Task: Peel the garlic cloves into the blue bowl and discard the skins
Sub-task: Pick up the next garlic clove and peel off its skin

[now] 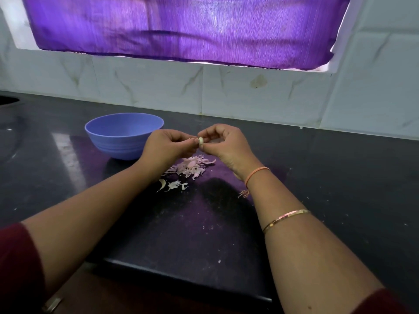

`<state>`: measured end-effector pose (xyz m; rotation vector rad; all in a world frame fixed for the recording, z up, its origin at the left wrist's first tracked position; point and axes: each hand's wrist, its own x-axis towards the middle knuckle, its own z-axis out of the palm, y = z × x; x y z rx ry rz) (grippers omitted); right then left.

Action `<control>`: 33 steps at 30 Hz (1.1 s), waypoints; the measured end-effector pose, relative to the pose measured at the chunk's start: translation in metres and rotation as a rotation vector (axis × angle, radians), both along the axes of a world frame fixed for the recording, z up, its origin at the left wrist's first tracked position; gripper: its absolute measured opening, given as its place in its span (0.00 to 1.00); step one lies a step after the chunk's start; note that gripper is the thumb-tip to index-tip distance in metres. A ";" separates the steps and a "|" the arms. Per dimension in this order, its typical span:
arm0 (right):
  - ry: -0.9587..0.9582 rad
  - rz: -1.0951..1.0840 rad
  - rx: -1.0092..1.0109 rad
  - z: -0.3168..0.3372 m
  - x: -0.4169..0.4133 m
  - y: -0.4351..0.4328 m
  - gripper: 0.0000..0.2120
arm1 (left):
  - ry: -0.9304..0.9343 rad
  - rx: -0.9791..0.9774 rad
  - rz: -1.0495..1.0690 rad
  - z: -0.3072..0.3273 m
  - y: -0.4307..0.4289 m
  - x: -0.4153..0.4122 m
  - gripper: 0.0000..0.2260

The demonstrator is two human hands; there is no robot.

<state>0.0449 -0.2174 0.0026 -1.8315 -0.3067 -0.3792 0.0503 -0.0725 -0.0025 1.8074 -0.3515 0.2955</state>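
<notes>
A small white garlic clove [200, 141] is held in the air between both hands, above the dark counter. My left hand [167, 146] pinches it from the left and my right hand [223, 145] pinches it from the right, fingers curled. A bit of pinkish skin shows at the left fingertips. The blue bowl [118, 135] stands on the counter just left of my left hand; its inside is hidden from here. A heap of pinkish garlic skins [192, 166] lies on the counter under the hands, with a few white pieces [173, 185] nearer to me.
The black counter [317, 177] runs to a tiled wall [249, 94] at the back, under a window with a purple curtain [181, 28]. The counter's front edge [181, 275] is close to me. A dark round opening [8, 100] sits at the far left.
</notes>
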 end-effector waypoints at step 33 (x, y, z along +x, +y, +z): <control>0.048 0.052 0.118 0.000 0.001 0.002 0.08 | -0.065 -0.042 0.065 -0.006 0.000 0.007 0.04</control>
